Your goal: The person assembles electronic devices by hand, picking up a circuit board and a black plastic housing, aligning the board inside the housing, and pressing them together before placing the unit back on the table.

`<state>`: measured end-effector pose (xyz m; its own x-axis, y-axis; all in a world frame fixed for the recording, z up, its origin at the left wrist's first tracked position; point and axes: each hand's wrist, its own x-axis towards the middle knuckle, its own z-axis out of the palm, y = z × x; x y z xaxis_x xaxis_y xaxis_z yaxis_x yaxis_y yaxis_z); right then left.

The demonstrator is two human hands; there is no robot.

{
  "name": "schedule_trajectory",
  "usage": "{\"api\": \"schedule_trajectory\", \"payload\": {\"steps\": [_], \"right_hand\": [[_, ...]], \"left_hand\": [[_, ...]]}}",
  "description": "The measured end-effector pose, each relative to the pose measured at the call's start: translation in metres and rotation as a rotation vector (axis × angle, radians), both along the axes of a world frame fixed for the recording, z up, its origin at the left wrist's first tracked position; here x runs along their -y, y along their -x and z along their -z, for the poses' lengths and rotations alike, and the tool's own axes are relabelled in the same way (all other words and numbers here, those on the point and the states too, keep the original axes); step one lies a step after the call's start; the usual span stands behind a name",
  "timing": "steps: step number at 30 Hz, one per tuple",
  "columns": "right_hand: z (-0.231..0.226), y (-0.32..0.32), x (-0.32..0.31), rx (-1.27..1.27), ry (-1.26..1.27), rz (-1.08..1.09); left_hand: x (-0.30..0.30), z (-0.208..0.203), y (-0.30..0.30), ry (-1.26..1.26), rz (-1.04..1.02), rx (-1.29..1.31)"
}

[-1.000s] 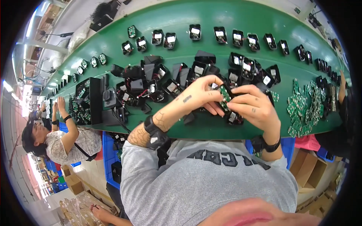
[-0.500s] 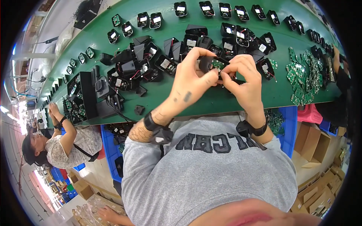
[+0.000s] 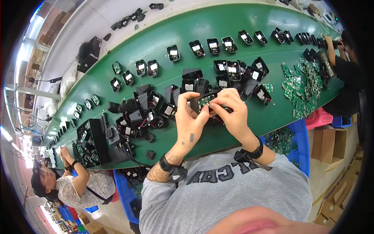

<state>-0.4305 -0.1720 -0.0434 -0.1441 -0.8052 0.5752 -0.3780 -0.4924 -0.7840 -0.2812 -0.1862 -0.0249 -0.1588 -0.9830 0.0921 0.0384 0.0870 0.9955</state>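
Observation:
Above the near part of the green table, my left hand (image 3: 189, 124) grips a small black plastic housing between thumb and fingers. A green circuit board (image 3: 204, 101) shows in the housing's open side. My right hand (image 3: 234, 115) is closed in a pinch against the board's right edge; what its fingertips hold is too small to make out. Just beyond both hands lies a heap of black housings (image 3: 189, 85), several with boards, white labels and red wires. More black housings (image 3: 135, 117) are piled to the left of my left hand.
Open housings (image 3: 213, 46) stand in a row along the table (image 3: 163, 35). Loose circuit boards (image 3: 302, 87) are heaped at the right. A black box (image 3: 97, 142) of parts is at the left, near a co-worker (image 3: 83, 187). Blue bins (image 3: 300, 144) sit below the table edge.
The view has tilted, so the table and my hands appear lower and more of the far side shows. Both hands stay together at the same housing and board.

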Motion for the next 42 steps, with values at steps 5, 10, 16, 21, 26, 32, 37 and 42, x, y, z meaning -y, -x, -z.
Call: {"api": "schedule_trajectory", "payload": {"steps": [5,10,16,21,26,32,37,42], "right_hand": [[-0.019,0.01,0.003,-0.488,0.081,0.065],[-0.032,0.029,0.017,-0.785,-0.073,-0.103],[-0.05,0.056,0.006,-0.493,-0.208,-0.341],[-0.033,0.067,-0.036,-0.191,-0.27,-0.217],[-0.017,0.097,-0.07,-0.171,-0.382,0.035],[-0.024,0.103,-0.055,-0.215,-0.297,0.054],[-0.037,0.099,-0.029,-0.287,-0.251,-0.105],[-0.067,0.119,0.015,-0.163,-0.43,-0.208]], "left_hand": [[0.04,-0.022,-0.004,-0.379,0.18,-0.107],[0.116,-0.016,-0.012,-0.566,0.497,-0.058],[0.284,-0.001,-0.055,0.679,-0.155,0.99],[0.39,0.022,-0.141,0.344,0.094,1.463],[0.377,0.038,-0.138,0.36,0.043,1.232],[0.33,0.039,-0.179,0.586,-0.255,1.259],[0.287,0.013,-0.251,0.174,-0.458,1.486],[0.258,0.035,-0.343,-0.236,-0.322,1.29]]}}
